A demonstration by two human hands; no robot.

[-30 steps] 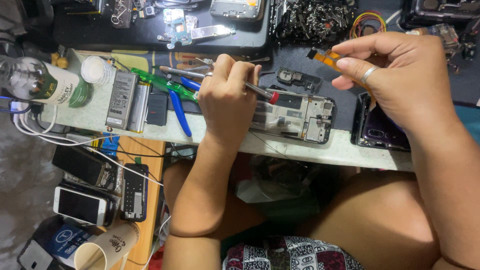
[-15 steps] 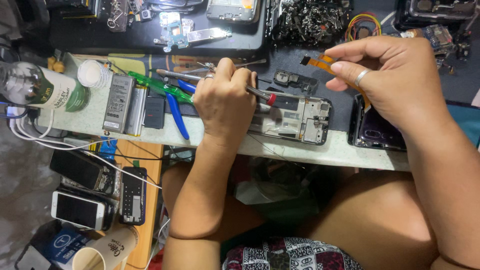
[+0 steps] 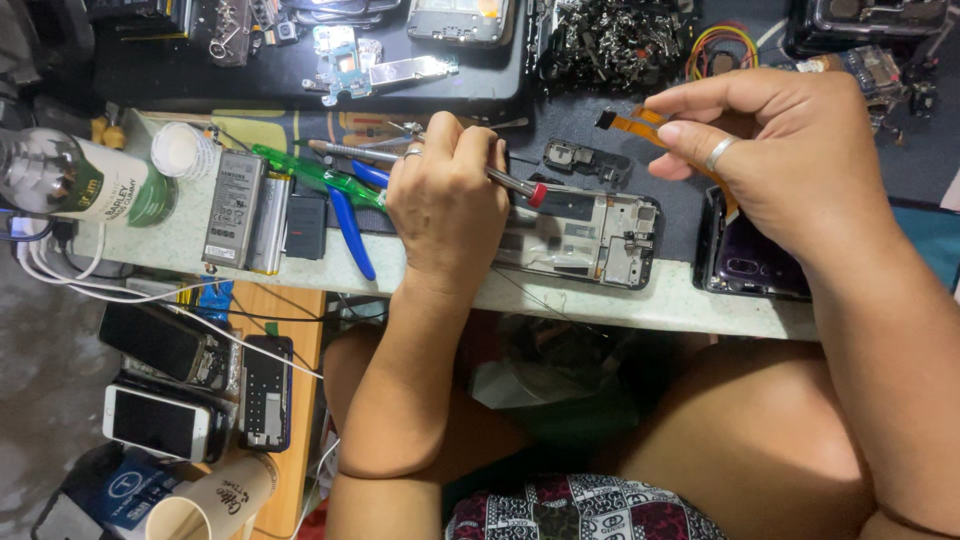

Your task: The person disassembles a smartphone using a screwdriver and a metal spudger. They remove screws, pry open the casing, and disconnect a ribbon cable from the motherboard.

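Soft, even overhead light; sharp focus throughout; faint shadows below hands; dim lower left corner.

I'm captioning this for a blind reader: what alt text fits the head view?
Seen from above, a person's left hand holds a screwdriver over an opened phone on a cluttered bench, while the right hand pinches an orange ribbon cable. A battery and blue pliers lie to the left.

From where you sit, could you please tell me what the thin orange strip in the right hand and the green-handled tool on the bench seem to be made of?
The thin orange strip, pinched by the right hand, looks like flexible plastic film: flat, thin, with a dark connector end. The green-handled tool seems to be translucent glossy plastic; light shows through the handle.
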